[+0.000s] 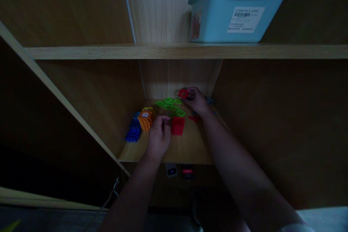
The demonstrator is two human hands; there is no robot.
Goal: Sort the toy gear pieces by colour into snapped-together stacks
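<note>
My right hand (199, 102) reaches to the back of the lower shelf. Its fingertips pinch a red toothed ring-shaped plastic piece (183, 93), held up off the board. My left hand (159, 136) is closed, its fingers curled, between an orange stack (145, 121) and a red stack of toothed pieces (178, 126). What its fingertips hold, if anything, is hidden. Loose bright green pieces (169, 103) lie in a pile beyond the left hand. A red piece (194, 118) lies under my right wrist.
At the left wall are a dark blue stack (133, 131) and yellow pieces (147, 109). Bluish pieces (209, 100) sit at the back right. A light blue bin (217, 21) stands on the upper shelf (163, 51). Two small devices, one with a red display (187, 171), are below.
</note>
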